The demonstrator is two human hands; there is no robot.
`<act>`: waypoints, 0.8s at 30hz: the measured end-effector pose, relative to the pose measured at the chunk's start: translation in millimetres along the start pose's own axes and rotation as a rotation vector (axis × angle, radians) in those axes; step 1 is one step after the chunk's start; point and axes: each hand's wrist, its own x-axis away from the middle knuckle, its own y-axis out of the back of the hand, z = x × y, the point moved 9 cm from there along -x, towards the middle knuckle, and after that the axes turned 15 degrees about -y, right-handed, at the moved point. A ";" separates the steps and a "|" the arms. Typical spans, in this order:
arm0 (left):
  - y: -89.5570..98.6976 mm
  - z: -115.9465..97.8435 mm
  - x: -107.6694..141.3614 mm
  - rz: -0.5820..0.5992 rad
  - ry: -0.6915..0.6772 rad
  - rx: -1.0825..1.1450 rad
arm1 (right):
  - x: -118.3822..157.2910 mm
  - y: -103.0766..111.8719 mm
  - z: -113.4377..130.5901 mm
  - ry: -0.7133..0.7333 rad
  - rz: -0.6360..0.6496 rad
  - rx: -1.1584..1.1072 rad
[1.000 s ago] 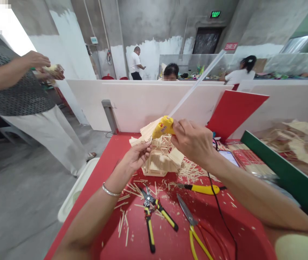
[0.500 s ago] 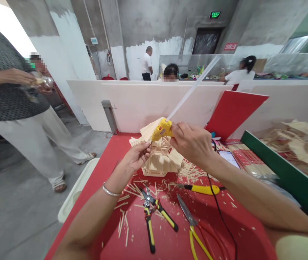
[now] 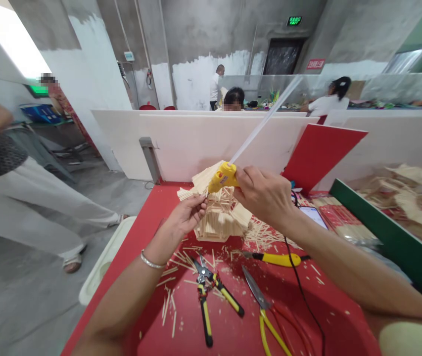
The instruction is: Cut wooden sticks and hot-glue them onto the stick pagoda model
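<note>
The right hand (image 3: 264, 195) is wrapped around a yellow glue gun (image 3: 223, 177), with a long translucent glue stick (image 3: 264, 123) rising from its back end, away from the hands and toward the right. The gun's nozzle points down at the fingertips of the left hand (image 3: 186, 215), whose thumb and forefinger are pinched together; whatever may be between them is too small to make out. A silvery bracelet (image 3: 151, 260) circles the left wrist. The wooden stick model (image 3: 214, 226) sits on the red surface (image 3: 173, 341) between and just beyond the hands, partly hidden by them and by the gun. Nearer the wearer than the left hand lie pruning shears (image 3: 204, 279) with their handles apart, among scattered sticks (image 3: 166, 301). Below the right hand are a yellow-handled tool (image 3: 279, 259) and large scissors (image 3: 258, 291), with a black cord (image 3: 309, 302) running past them. Under the right forearm's far side, a phone (image 3: 312, 216) lies beside bundled sticks (image 3: 344, 222).
</note>
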 end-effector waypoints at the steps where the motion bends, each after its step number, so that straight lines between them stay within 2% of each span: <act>1: -0.1 0.0 0.1 0.001 0.001 -0.002 | -0.6 -0.7 -1.6 -0.015 0.005 0.007; 10: 1.2 0.5 2.0 -0.019 0.021 -0.029 | -4.6 2.0 -4.8 -0.035 -0.021 0.050; 24: 1.7 -0.1 3.0 -0.023 0.030 -0.036 | -10.6 -6.5 -6.5 -0.085 0.043 0.009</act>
